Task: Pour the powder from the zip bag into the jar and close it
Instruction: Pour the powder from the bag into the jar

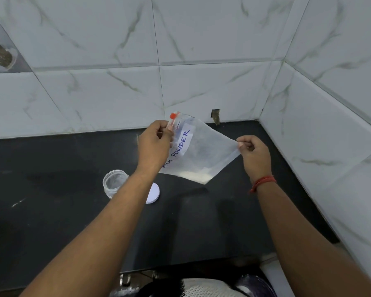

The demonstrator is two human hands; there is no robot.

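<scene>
A clear zip bag (204, 146) labelled "MILK POWDER" hangs tilted above the black counter, with a little white powder (196, 175) gathered in its lowest corner. My left hand (154, 144) pinches the bag's zip edge near the red slider (173, 115). My right hand (254, 154) pinches the opposite corner, stretching the bag between both hands. A small clear jar (114, 183) stands open on the counter below my left forearm. Its white lid (153, 192) lies flat just right of the jar, partly hidden by that forearm.
The black counter (51, 200) runs to a marble-tiled back wall and a tiled side wall (330, 136) on the right, forming a corner. A small hole (215, 115) sits in the back wall. The counter's front edge (180, 267) is near my body.
</scene>
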